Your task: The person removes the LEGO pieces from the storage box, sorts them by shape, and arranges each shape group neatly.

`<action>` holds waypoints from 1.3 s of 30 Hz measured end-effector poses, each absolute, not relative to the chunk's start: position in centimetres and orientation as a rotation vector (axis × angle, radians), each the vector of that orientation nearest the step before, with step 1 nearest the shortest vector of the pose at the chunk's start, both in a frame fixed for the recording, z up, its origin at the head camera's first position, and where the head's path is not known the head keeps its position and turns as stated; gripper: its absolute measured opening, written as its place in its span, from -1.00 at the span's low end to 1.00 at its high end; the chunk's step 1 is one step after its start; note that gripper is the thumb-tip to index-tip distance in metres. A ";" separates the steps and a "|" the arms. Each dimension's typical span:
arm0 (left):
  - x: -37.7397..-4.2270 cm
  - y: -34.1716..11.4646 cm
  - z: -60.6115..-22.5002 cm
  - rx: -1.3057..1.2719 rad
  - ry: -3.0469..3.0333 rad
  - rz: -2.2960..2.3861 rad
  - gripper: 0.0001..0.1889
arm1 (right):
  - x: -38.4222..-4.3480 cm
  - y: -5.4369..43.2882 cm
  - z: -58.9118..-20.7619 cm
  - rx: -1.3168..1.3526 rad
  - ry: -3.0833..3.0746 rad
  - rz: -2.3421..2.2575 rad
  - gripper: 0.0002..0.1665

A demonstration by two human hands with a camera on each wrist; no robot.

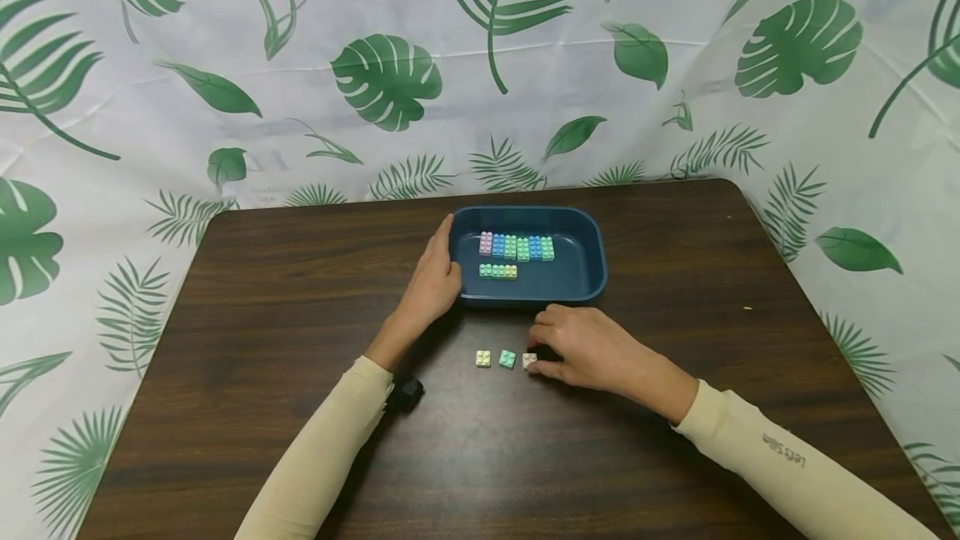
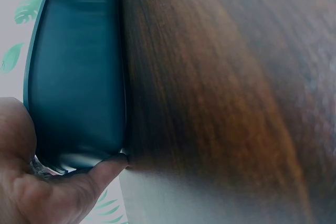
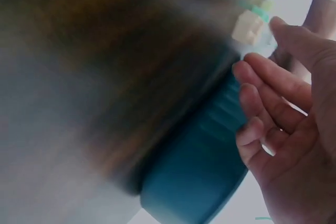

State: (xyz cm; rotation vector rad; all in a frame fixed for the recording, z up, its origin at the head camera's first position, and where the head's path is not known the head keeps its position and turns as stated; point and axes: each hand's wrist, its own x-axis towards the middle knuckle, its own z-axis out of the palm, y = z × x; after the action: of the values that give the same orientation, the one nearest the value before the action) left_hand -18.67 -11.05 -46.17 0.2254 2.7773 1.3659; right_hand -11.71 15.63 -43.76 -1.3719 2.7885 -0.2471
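Observation:
My left hand [image 1: 431, 280] rests along the left end of a dark blue tray [image 1: 592, 277], fingers fairly straight against its outer wall. In the left wrist view, the thumb [image 2: 100, 177] touches the tray's end. My right hand [image 1: 588, 346] is in front of the tray, thumb and fingertips parted around a pale pink toy brick [image 1: 529, 361]. The right wrist view shows that brick [image 3: 248, 27] just off the thumb and index tips. Left of it on the table are a mint green brick [image 1: 507, 359] and a pale yellow brick [image 1: 483, 359].
Inside the tray, a row of pink, blue and green bricks [image 1: 522, 248] lies above a shorter green and yellow row [image 1: 498, 272]. A small black object [image 1: 407, 392] sits by the left forearm on the brown table [image 1: 300, 315]. A leaf-print cloth [image 1: 300, 90] hangs behind.

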 end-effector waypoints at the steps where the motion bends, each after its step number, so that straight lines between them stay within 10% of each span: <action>1: -18.7 -11.1 -46.1 0.223 2.777 1.365 -0.23 | -11.8 15.6 -43.6 -1.383 2.794 -0.263 -0.66; 39: -18.7 -10.9 -46.2 0.208 2.772 1.358 -0.22 | -20.4 12.3 -43.3 -1.002 3.034 -0.341 -0.70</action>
State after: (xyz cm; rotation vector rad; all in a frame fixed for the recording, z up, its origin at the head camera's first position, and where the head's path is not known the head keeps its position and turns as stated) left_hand -18.68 -10.93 -46.16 0.2083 2.7724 1.3582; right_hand -20.42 12.34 -43.26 -1.0024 3.0342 -0.3411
